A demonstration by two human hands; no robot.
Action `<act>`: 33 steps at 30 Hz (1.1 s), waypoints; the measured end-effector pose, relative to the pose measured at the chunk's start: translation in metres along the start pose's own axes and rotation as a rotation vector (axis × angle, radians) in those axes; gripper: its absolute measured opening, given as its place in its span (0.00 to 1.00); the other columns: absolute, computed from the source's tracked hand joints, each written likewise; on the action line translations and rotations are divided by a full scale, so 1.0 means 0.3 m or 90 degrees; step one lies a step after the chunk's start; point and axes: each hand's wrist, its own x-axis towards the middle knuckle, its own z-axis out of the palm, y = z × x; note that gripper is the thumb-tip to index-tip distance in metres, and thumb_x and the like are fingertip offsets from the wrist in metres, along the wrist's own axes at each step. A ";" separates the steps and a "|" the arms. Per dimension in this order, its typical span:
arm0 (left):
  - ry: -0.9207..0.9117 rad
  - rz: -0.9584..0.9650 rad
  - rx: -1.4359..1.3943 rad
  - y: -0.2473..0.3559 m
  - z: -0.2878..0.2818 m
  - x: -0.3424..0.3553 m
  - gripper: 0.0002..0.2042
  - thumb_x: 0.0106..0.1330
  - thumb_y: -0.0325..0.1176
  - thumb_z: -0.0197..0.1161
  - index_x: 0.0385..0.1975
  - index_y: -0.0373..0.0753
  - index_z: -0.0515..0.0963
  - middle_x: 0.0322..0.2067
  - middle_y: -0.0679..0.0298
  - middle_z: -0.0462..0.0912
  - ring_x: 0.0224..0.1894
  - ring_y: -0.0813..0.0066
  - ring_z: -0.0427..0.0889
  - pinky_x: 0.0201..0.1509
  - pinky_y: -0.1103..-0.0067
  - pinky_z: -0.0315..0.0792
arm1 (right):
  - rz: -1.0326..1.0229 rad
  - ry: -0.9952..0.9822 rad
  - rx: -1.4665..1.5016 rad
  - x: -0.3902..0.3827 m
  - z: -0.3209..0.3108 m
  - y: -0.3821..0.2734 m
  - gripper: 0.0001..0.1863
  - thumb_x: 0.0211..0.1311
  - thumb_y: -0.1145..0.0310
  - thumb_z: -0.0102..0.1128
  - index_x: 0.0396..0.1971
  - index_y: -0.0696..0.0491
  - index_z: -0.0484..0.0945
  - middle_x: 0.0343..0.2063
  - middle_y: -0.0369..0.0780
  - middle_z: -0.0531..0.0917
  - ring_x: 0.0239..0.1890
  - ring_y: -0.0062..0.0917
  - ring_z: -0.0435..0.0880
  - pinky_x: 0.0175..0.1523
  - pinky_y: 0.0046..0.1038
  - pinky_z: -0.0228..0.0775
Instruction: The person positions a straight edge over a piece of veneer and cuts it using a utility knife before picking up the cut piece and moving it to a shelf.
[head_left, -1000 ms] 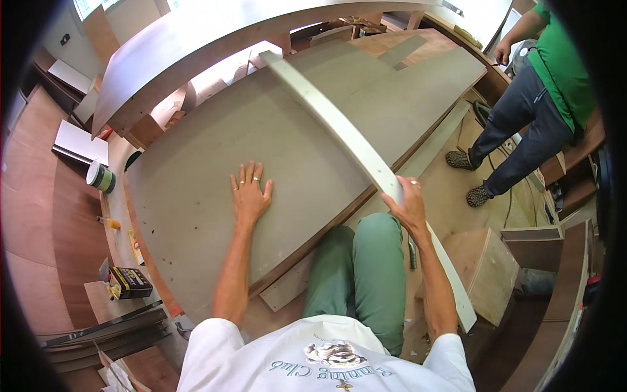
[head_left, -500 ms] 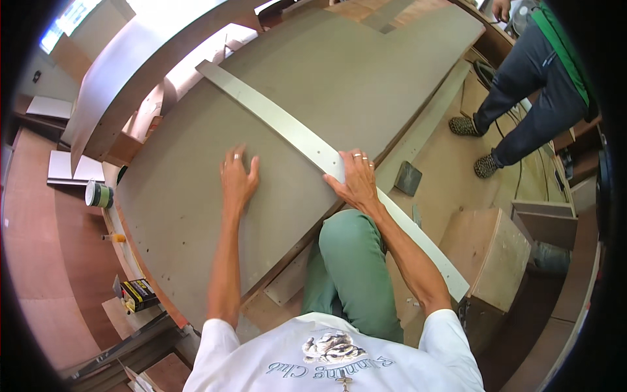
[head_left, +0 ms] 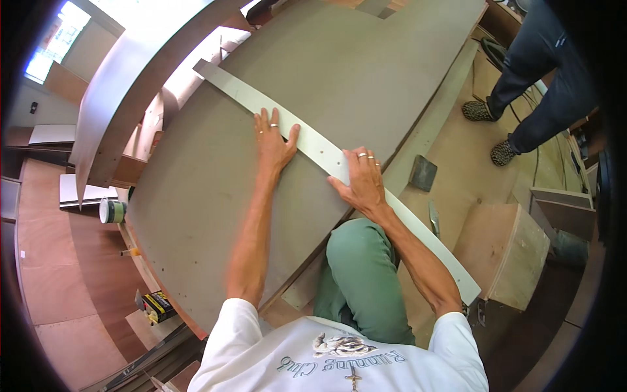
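A long, narrow white strip with small holes lies slantwise across a large grey-brown board. Its lower right end juts out past the board's edge. My right hand is closed over the strip near that edge, thumb on one side and fingers across it. Farther up, my left hand rests with fingers spread, the fingertips and thumb on the strip's near edge and the palm over the board. My bent knee, in green trousers, is against the board's near edge.
Curved panels stand along the far left. A tin and a black-yellow box sit beyond the board's left edge. At right are a dark block, a putty knife, a wooden box and another person's legs.
My left hand has moved up and right from above the board onto the strip. My right hand keeps its hold on the strip. The view has shifted slightly.
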 end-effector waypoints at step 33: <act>-0.019 -0.006 0.046 -0.022 0.053 0.027 0.36 0.76 0.51 0.51 0.74 0.29 0.58 0.75 0.38 0.51 0.78 0.36 0.46 0.80 0.55 0.47 | -0.002 -0.005 0.031 0.048 0.003 0.030 0.36 0.49 0.58 0.79 0.55 0.61 0.75 0.49 0.47 0.76 0.54 0.42 0.75 0.56 0.44 0.69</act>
